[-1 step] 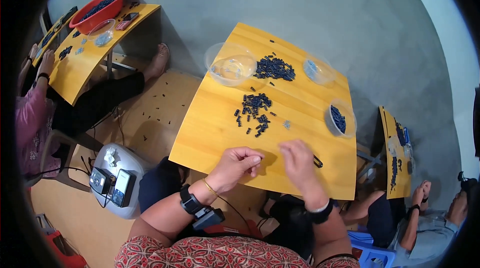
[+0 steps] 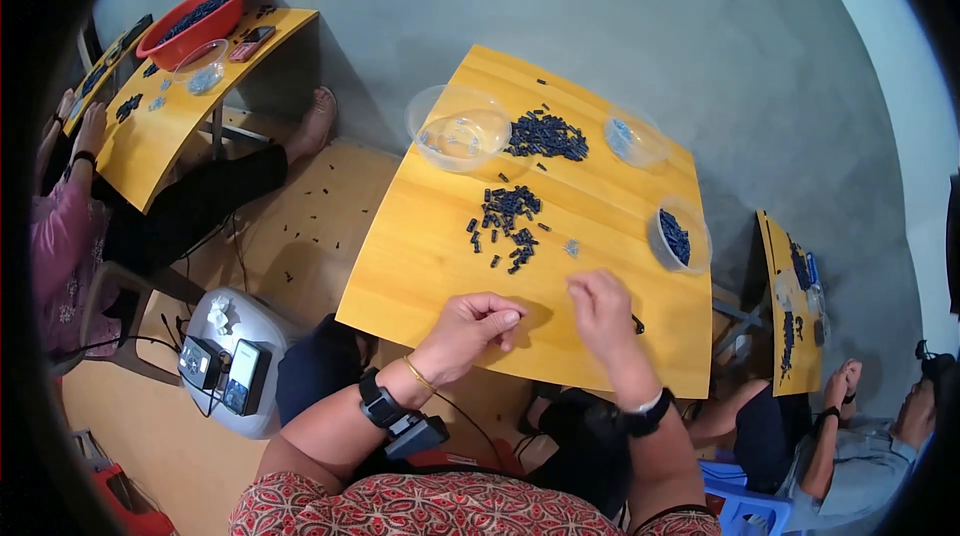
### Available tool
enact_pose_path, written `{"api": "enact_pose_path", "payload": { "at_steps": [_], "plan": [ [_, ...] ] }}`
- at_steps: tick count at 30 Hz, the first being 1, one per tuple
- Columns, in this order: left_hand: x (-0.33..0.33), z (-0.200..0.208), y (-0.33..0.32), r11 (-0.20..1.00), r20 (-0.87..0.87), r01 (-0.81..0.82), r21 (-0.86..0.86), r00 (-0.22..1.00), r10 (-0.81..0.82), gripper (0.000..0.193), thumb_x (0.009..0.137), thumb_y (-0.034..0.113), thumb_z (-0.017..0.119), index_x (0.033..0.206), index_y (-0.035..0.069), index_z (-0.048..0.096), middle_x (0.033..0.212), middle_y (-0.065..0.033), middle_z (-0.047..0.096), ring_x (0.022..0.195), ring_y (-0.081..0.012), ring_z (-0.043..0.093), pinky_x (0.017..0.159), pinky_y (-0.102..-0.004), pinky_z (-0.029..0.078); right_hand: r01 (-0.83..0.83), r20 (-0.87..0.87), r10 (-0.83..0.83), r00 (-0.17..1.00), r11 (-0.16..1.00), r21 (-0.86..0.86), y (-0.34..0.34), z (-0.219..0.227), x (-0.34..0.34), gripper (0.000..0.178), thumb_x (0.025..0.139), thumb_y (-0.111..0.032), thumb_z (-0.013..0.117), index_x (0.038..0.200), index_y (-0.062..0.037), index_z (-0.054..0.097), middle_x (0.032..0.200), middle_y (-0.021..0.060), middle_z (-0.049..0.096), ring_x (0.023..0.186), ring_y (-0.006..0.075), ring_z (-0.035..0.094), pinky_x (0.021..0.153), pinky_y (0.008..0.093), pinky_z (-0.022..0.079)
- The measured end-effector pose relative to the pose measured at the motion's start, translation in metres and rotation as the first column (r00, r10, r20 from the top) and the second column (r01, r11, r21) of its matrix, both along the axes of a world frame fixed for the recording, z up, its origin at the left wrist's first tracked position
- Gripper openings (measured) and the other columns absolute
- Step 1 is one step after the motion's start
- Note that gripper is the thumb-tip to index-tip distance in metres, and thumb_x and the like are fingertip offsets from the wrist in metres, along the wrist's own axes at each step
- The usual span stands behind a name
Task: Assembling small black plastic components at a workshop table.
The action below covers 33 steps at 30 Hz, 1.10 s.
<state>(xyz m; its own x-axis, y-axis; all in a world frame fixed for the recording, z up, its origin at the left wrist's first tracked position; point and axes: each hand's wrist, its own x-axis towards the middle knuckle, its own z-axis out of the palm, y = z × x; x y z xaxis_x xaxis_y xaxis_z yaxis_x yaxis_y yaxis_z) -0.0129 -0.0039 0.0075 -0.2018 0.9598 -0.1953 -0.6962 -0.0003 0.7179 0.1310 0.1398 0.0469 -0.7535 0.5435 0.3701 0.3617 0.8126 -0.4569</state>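
"Where did the small black plastic pieces (image 2: 512, 204) lie from the hands?"

"The nearer heap was on the yellow tabletop (image 2: 400, 276), ahead of the left hand (image 2: 470, 334) and slightly to its right; from the right hand (image 2: 604, 321) it lay ahead and leftward. The left was nearer."

"And the tiny pale pieces (image 2: 571, 248)?"

"Just beyond the right hand, a little to its left, so that hand was nearer to those."

"How did both hands stand?"

"The left had thumb and forefinger brought together above the near edge; I couldn't tell whether anything sat between them. The right had its fingers curled, and its grip was hidden too."

"Which way did the black pieces point?"

"No shared direction. One loose black piece (image 2: 544, 227) at the heap's right had its long axis roughly left to right; which end was its front was too small to tell."
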Motion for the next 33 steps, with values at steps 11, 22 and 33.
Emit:
{"api": "enact_pose_path", "payload": {
  "at_steps": [11,22,33],
  "plan": [
    [-0.002,-0.004,0.001,0.998,0.097,-0.022,0.057,0.995,0.017,0.012,0.084,0.008,0.057,0.090,-0.002,0.060,0.081,-0.0049,0.059,0.061,-0.0109,0.053,0.058,-0.0205,0.046,-0.019,0.080,0.006,0.997,0.986,0.166,0.050,-0.027,-0.016,0.010,0.071,0.003,0.055,0.080,-0.0008,0.053,0.076,0.0159,0.054,0.071,0.0326,0.054,0.063,0.0372,0.044],
    [-0.004,-0.005,0.001,0.995,0.146,-0.025,0.099,0.989,0.011,0.013,0.086,0.004,0.051,0.096,-0.003,0.057,0.075,-0.0055,0.053,0.067,-0.0133,0.050,0.064,-0.0264,0.047,0.011,-0.032,-0.031,0.999,0.865,-0.502,0.018,-0.007,-0.003,0.004,0.080,-0.001,0.052,0.083,-0.0005,0.051,0.073,0.0077,0.055,0.068,0.0156,0.054,0.063,0.0272,0.044],
    [-0.006,-0.009,0.001,0.988,0.193,-0.028,0.155,0.981,-0.002,0.014,0.086,0.005,0.051,0.097,-0.002,0.057,0.076,-0.0065,0.055,0.070,-0.0150,0.052,0.070,-0.0291,0.047,-0.391,-0.401,0.088,0.912,0.485,-0.782,-0.019,0.009,-0.009,0.007,0.084,-0.004,0.053,0.090,-0.0004,0.050,0.082,0.0069,0.055,0.074,0.0131,0.052,0.071,0.0259,0.044]
  ]
}}
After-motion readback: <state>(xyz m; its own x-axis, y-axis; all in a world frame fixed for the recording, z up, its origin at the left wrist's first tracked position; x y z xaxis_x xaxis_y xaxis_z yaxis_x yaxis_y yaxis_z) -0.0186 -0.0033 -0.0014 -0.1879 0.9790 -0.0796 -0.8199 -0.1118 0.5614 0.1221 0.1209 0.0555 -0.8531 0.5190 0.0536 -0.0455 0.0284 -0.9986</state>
